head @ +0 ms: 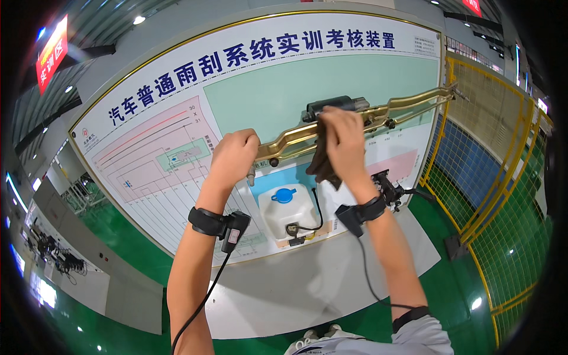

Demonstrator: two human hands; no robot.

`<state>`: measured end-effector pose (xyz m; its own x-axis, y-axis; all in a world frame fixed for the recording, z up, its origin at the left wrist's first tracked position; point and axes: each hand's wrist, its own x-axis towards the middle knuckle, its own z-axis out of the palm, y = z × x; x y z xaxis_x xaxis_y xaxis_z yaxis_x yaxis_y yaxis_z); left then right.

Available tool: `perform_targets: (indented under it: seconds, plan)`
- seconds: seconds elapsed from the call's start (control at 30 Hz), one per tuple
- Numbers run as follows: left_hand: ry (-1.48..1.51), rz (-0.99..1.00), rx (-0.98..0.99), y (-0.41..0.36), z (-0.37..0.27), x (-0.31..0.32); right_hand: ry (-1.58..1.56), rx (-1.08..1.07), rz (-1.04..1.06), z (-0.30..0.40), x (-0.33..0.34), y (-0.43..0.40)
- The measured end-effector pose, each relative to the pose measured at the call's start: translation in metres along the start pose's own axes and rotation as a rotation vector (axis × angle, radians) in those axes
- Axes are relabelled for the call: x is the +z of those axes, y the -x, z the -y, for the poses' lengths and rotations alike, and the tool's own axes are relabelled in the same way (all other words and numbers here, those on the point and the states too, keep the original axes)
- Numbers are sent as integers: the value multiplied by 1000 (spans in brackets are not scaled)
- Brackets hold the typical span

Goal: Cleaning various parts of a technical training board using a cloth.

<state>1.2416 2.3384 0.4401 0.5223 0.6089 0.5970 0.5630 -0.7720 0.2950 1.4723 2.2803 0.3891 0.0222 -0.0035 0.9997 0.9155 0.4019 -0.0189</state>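
Note:
A gold-coloured wiper linkage [290, 138] with a black wiper motor [333, 106] runs across the front of an upright training board [266, 106]. At the linkage's left end, my left hand [235, 155] is closed around the metal, just above a pivot shaft [251, 175]. My right hand [344, 142] presses a dark brown cloth [323, 162] against the linkage's middle, below the motor. The cloth hangs down under my fingers and hides part of the bar. The linkage's right end reaches a second pivot shaft [460, 93] beside the board's edge.
A white washer reservoir [288, 211] with a blue cap [283, 195] is mounted low on the board. Right of it sits a black stalk switch [390, 188]. A pale tabletop [284, 293] juts out below. Yellow mesh fencing [492, 177] stands on the right. Cables trail from both wrist bands.

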Motion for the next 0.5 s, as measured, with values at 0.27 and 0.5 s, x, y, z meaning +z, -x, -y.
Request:
perform_targets:
  seconds: [0.27,0.5]
  plan:
    - [102,-34,-83,-3,-7,7,176,187,-129,-54,-40,-6]
    - [65,-64,-5,-3,2,7,-229,139,-4,44,27,0]
